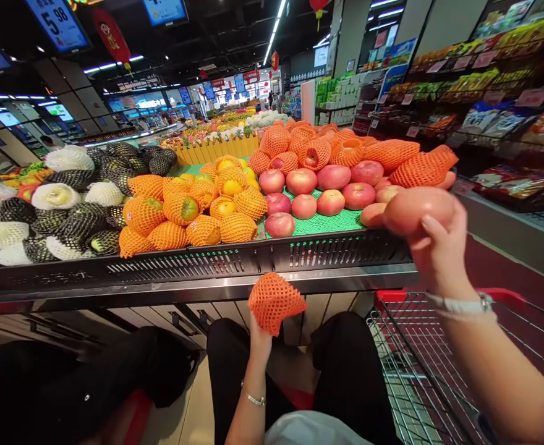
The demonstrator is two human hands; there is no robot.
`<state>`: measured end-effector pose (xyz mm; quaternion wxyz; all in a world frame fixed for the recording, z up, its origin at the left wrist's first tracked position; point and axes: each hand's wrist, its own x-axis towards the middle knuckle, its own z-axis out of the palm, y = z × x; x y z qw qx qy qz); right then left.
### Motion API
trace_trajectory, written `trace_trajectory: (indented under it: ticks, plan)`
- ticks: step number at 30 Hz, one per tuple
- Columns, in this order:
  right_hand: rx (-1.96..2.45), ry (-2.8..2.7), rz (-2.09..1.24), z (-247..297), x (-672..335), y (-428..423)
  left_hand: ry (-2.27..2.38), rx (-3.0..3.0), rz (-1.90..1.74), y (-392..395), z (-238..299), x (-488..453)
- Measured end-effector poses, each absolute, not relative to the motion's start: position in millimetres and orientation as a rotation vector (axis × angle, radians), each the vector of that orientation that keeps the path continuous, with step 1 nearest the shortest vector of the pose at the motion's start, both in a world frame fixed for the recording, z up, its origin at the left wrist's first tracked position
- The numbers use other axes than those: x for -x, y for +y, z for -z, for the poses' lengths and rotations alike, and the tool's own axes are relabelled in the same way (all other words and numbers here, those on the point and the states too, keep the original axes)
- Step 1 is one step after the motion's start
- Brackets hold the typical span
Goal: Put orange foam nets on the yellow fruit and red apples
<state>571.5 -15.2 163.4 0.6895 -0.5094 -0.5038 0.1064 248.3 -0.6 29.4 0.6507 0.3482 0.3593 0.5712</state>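
Observation:
My right hand (439, 250) is raised at the right edge of the fruit display and grips a bare reddish apple (415, 210). Lower down, in front of the display's front rail, my left hand (259, 339) holds an orange foam net sleeve (274, 300) with its fingers closed on it. On the green mat lie several bare red apples (330, 201). Behind them are more apples in orange foam nets (313, 151).
Netted oranges (193, 213) and fruit in black and white nets (63, 216) fill the display to the left. The black perforated rail (235, 256) fronts it. A red-rimmed wire shopping cart (420, 358) stands at lower right. Packaged goods fill the shelves (499, 105) on the right.

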Motion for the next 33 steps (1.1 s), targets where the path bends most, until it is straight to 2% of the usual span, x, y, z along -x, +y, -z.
trace_trajectory:
  ticks: [3, 6, 10, 16, 26, 33]
  plan:
    - [1.076, -0.919, -0.702, -124, -525, -41, 0.893, -0.947, -1.393, -18, -19, -249]
    - [1.129, -0.939, -0.878, -90, -487, -49, 0.885, -1.185, -1.31, -34, -16, -247]
    - [1.166, -1.031, -0.866, -68, -467, -43, 0.866, -1.426, -1.223, -41, -24, -246]
    - [1.208, -1.269, -0.656, -50, -472, -40, 0.878, -1.581, -1.098, -40, -24, -252]
    - [1.023, -1.575, -0.909, -60, -470, -49, 0.988, -1.699, -0.93, -34, -37, -261]
    - [0.965, -1.258, -1.122, -49, -465, -47, 0.933, -1.667, -1.026, -34, -32, -263]
